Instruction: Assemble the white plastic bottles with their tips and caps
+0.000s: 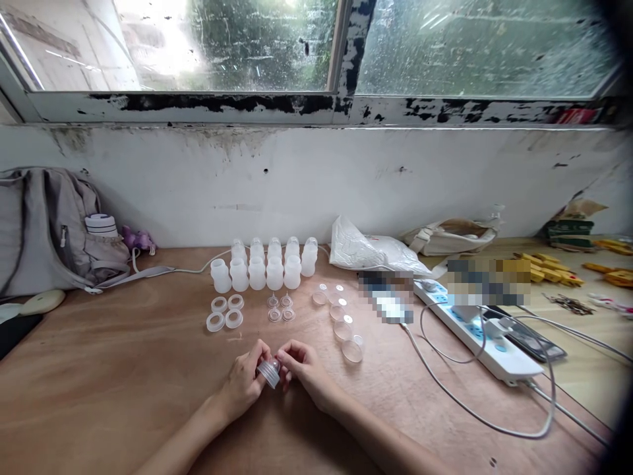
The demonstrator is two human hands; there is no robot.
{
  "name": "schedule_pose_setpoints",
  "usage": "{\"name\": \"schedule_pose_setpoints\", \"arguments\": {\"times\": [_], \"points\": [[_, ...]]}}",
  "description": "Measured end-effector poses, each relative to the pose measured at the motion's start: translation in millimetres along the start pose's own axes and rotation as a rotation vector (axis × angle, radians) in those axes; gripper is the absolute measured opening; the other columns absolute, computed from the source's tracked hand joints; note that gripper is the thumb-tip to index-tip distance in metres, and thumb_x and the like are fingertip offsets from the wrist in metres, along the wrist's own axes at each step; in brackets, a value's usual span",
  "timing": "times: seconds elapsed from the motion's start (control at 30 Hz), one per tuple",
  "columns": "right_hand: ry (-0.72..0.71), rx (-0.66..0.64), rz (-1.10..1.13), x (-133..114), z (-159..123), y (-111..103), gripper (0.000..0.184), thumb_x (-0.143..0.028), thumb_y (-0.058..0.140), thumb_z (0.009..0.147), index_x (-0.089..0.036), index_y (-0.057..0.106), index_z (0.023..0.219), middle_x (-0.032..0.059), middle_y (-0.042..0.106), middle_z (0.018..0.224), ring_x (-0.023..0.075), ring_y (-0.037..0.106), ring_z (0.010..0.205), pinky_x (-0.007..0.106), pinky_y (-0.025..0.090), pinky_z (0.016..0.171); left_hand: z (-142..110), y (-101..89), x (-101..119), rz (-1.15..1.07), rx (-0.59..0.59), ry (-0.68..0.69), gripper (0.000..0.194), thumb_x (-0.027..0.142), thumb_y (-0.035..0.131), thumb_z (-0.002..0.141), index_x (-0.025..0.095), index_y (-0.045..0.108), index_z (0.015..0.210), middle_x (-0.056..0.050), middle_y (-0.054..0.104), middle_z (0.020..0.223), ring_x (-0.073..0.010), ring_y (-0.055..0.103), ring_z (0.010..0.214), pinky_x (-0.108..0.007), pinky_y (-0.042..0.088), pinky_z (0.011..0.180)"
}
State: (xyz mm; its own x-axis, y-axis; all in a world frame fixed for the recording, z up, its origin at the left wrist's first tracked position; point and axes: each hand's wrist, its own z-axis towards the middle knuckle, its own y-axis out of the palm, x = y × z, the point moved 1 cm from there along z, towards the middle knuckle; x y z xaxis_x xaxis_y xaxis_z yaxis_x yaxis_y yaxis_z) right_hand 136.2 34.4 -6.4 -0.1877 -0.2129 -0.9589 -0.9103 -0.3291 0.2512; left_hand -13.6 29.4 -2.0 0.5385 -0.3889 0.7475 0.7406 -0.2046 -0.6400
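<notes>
Near the front of the table, my left hand (247,374) grips a ribbed, translucent bottle collar (268,374) tilted to the right. The fingers of my right hand (299,364) pinch at a small clear teat-like piece on the collar's upper right side, partly hidden by the fingertips. Several loose white rings (216,322) lie just beyond my left hand. Beside them sit several clear silicone teats (275,315). Several clear round caps (352,351) run in a slanting line beyond my right hand. Farther back, small frosted bottles (257,273) stand upright in two rows.
A white power strip (479,336) with plugs and looping cables (435,379) lies on the right. A plastic bag (366,247) and a cream bag (452,237) rest by the wall. At left is a grey backpack (44,224); yellow tools (548,269) lie far right.
</notes>
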Motion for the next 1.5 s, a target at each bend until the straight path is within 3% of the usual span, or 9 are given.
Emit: {"name": "schedule_pose_setpoints", "arguments": {"times": [0.43,0.53,0.57,0.77,0.9,1.1,1.33,1.4,1.5], "points": [[-0.075,0.098,-0.089,1,0,1,0.034,-0.05,0.054,0.071,-0.017,0.046,0.067,-0.0059,0.048,0.05,0.008,0.046,0.04,0.02,0.039,0.039,7,1.5,9,-0.065,0.04,-0.07,0.001,0.019,0.044,0.073,0.018,0.044,0.072,0.005,0.05,0.06,-0.0094,0.048,0.054,-0.019,0.035,0.051],[-0.094,0.128,-0.079,0,-1,1,0.034,-0.05,0.053,0.071,-0.017,0.046,0.067,-0.0061,0.048,0.048,0.008,0.045,0.039,0.019,0.037,0.037,16,-25.5,10,-0.157,-0.19,-0.043,0.017,0.021,0.055,0.066,0.018,0.05,0.082,0.002,0.058,0.073,-0.011,0.054,0.064,-0.019,0.04,0.054],[-0.099,0.138,-0.079,0,-1,1,0.034,-0.05,0.053,0.072,-0.017,0.045,0.067,-0.0062,0.048,0.047,0.0078,0.045,0.038,0.019,0.036,0.037,21,-39.9,9,-0.133,-0.181,-0.037,0.022,0.022,0.058,0.064,0.018,0.052,0.085,0.0,0.058,0.078,-0.0114,0.055,0.065,-0.019,0.041,0.053],[-0.109,0.157,-0.068,-2,1,-1,0.036,-0.051,0.053,0.07,-0.017,0.044,0.067,-0.0062,0.048,0.049,0.0069,0.045,0.038,0.019,0.035,0.037,75,-140.5,-23,0.334,0.45,0.054,0.02,0.032,0.051,0.073,0.017,0.054,0.086,-0.004,0.054,0.09,-0.015,0.054,0.074,-0.028,0.044,0.069],[-0.109,0.147,-0.075,0,1,1,0.037,-0.052,0.054,0.069,-0.017,0.043,0.067,-0.0062,0.048,0.05,0.007,0.045,0.037,0.019,0.035,0.036,103,-166.1,-54,0.493,0.365,0.035,0.03,0.037,0.057,0.065,0.018,0.056,0.088,-0.006,0.05,0.097,-0.0209,0.051,0.089,-0.034,0.039,0.083],[-0.122,0.134,-0.112,3,1,-1,0.036,-0.053,0.052,0.071,-0.018,0.043,0.067,-0.0069,0.047,0.047,0.0075,0.045,0.036,0.019,0.035,0.036,101,-158.2,-74,0.451,0.389,-0.002,0.025,0.04,0.059,0.062,0.017,0.054,0.071,-0.003,0.055,0.077,-0.0188,0.054,0.073,-0.03,0.043,0.071],[-0.125,0.137,-0.095,2,0,1,0.035,-0.052,0.052,0.071,-0.018,0.043,0.067,-0.0063,0.048,0.048,0.0077,0.045,0.037,0.019,0.035,0.036,34,-141.3,-35,0.234,0.823,-0.039,0.034,0.04,0.056,0.069,0.019,0.044,0.092,-0.003,0.053,0.088,-0.0168,0.055,0.076,-0.029,0.045,0.071],[-0.148,0.153,-0.085,0,0,1,0.033,-0.05,0.051,0.073,-0.018,0.043,0.068,-0.0064,0.047,0.048,0.0072,0.044,0.036,0.019,0.034,0.036,18,-119.0,-17,0.077,0.809,0.003,0.039,0.036,0.056,0.069,0.019,0.039,0.1,-0.005,0.053,0.093,-0.0166,0.056,0.08,-0.028,0.046,0.071],[-0.209,0.213,-0.088,-6,-1,-6,0.029,-0.046,0.049,0.077,-0.018,0.045,0.071,-0.0055,0.047,0.05,0.0074,0.045,0.039,0.019,0.036,0.038,11,-77.3,2,-0.061,0.624,0.003,0.044,0.033,0.055,0.07,0.019,0.036,0.107,-0.006,0.055,0.095,-0.017,0.059,0.08,-0.029,0.048,0.069]]}}
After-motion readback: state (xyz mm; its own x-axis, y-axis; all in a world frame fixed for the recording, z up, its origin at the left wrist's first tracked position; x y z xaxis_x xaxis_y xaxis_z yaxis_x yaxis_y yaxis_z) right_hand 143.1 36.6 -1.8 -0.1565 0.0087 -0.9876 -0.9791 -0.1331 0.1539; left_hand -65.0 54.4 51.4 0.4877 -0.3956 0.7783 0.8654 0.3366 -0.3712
